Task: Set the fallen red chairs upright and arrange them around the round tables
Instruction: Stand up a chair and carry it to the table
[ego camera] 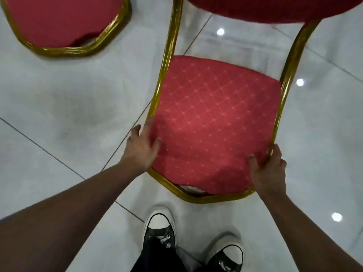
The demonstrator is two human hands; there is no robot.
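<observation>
A: Chair (pixel 214 122), red padded part with diamond stitching in a gold frame (pixel 167 55), directly ahead of the person's shoes (pixel 159 230) on the pale tiled floor (pixel 64 118). Whether it stands fully upright, I cannot tell from this angle.

B: Hands?

A: Left hand (pixel 140 147) at the frame's left edge, fingers (pixel 135 130) spread and fairly straight, touching the pad and rail, not wrapped. Right hand (pixel 269 171) curled round the right rail, thumb on the fabric.

B: Why one on each side?

A: Judgement: symmetric hold gives control of tilt while the chair is steered; right grips, left steadies.

B: Anything else?

A: Second chair (pixel 62 22) upper left, well apart. No round desk in view, so placement looks not yet done
</observation>
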